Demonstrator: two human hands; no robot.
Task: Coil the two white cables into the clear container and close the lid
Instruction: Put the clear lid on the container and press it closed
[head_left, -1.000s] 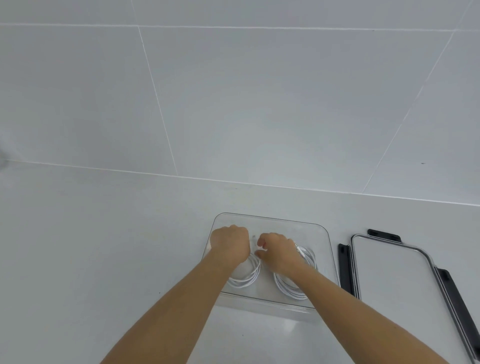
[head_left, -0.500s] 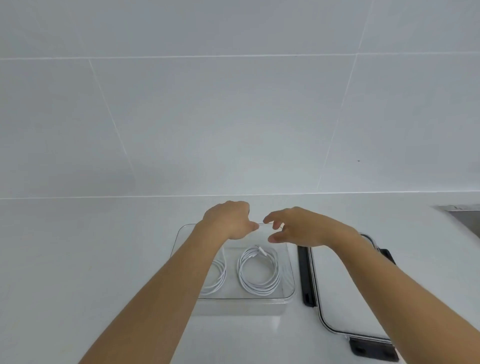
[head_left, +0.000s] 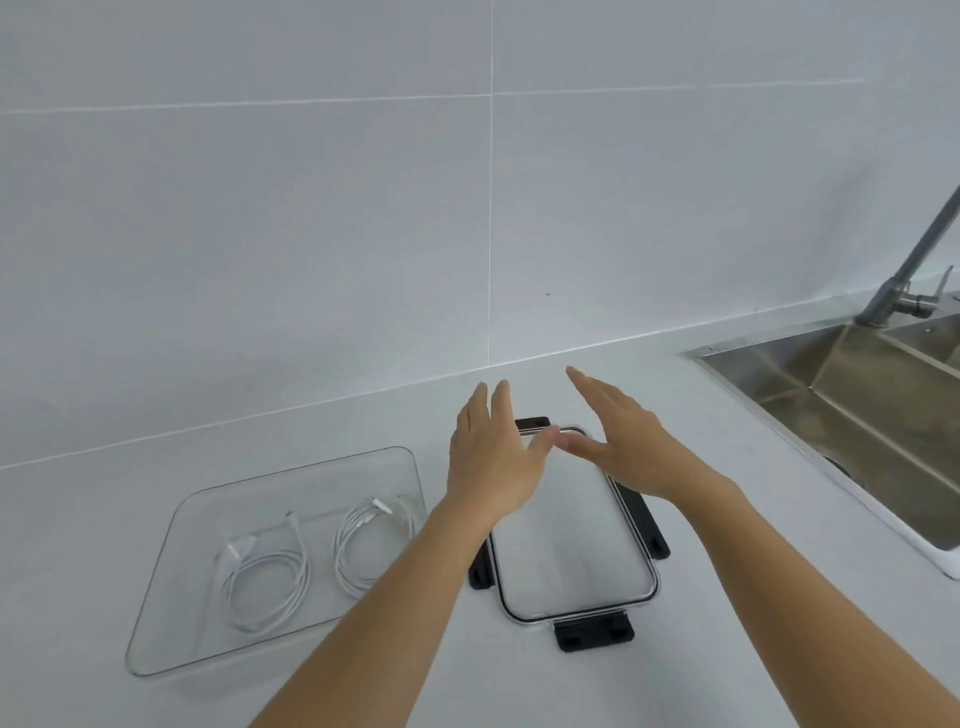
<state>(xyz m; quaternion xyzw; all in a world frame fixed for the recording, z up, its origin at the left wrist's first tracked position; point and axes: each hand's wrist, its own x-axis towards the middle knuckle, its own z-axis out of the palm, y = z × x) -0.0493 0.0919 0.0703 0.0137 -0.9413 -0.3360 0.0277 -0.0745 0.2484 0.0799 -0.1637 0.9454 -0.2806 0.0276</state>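
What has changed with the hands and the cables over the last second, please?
Both hands left the container and moved right, and now hover open over the lid; the left hand and right hand hold nothing. The two coiled cables stayed inside; the lid is still on the counter.

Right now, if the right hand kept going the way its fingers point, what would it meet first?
The right hand hovers open above the lid's far end, fingers aimed up-left toward the tiled wall. Nothing shows in between, so probably bare counter, then wall; its height is unclear.
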